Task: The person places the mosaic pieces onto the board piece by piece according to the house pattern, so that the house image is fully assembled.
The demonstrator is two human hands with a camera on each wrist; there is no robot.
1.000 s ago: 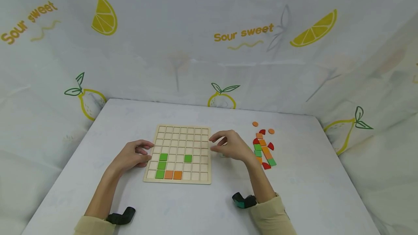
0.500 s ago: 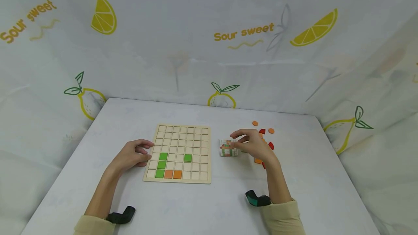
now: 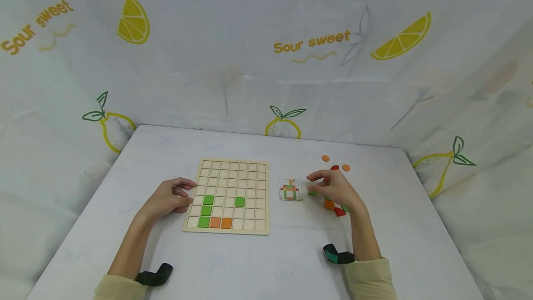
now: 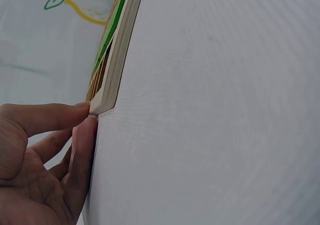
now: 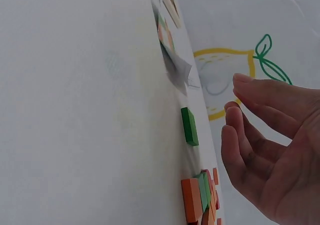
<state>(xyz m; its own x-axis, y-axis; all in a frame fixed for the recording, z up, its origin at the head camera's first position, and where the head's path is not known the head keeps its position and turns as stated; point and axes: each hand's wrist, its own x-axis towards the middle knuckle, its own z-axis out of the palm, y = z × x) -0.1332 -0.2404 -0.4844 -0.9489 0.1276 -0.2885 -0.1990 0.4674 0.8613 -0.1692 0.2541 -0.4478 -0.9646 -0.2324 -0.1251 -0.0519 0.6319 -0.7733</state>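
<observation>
In the head view my left hand point(image 3: 167, 197) rests at the left edge of a wooden grid board point(image 3: 191, 231). Its thumb and fingertips touch the side of the board in the left wrist view. Several green tiles point(image 3: 207, 210) and two orange tiles point(image 3: 220, 223) lie in the lower cells. My right hand point(image 3: 336, 190) hovers over the table right of a small pattern card point(image 3: 291, 190), thumb apart from the fingers and nothing between them. Below its fingertips a single green tile point(image 5: 189, 126) lies on the table.
A pile of orange, green and red pieces point(image 5: 191, 200) lies partly hidden behind my right hand. Two round orange pieces point(image 3: 346, 167) are at its far side. The card's near edge curls up from the table. A patterned cloth point(image 3: 225, 50) hangs at the back.
My right hand has moved right, away from the board's right edge, past the card to above the loose pieces. The card has come fully into view. My left hand has stayed still.
</observation>
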